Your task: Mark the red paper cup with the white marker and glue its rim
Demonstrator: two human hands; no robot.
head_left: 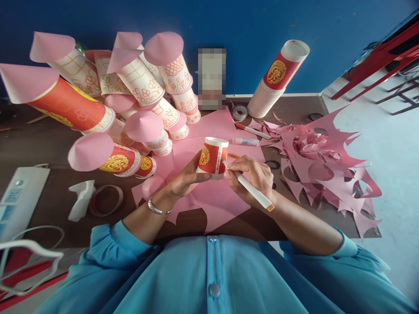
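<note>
A red paper cup [213, 158] with a yellow round emblem and a white rim is held up over the pink paper. My left hand [189, 178] wraps round its left side and base. In my right hand [251, 178] is a white marker pen [253, 191] with an orange end. Its tip points at the white strip on the cup's right side; whether it touches I cannot tell. Beneath both hands lie pink paper sheets [225, 208]. A glue stick [245, 141] and a red-and-white marker [253, 131] lie just beyond the cup.
Cup towers with pink cone roofs [163, 48] crowd the left. A tall cup stack [270, 89] stands at the back beside a tape roll [240, 112]. Cut pink scraps [324, 161] cover the right. A power strip [24, 198] and larger tape roll [106, 200] lie at left.
</note>
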